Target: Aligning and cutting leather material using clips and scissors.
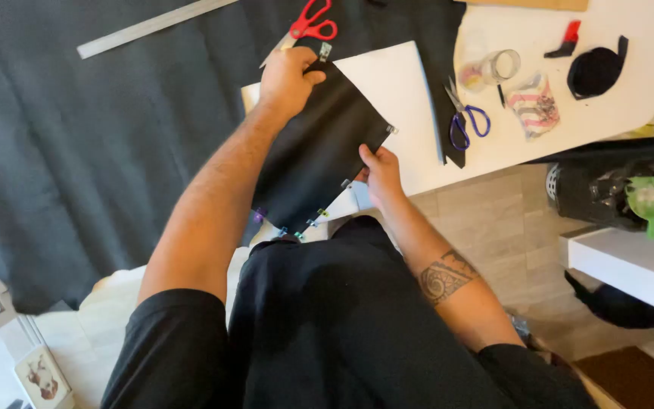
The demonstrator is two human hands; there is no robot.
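White bench [569, 45] carries dark cloth, scissors and a clipped black fabric panel [316, 151] at its near edge. Left hand [288, 79] fingers pinch its far corner, right hand [380, 174] fingers its near-right edge. Seemingly mid-clipping; next needs aligned edges.

Matt black cloth piece [316, 151], smooth white table [615, 68], glossy red plastic scissor handles [312, 21].

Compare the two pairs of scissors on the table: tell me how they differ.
The red-handled scissors lie at the far edge, by the left hand; the blue-handled scissors lie on bare white table further right. The red pair looks larger. The red pair's blades point left, the blue pair's away. Both lie flat, untouched.
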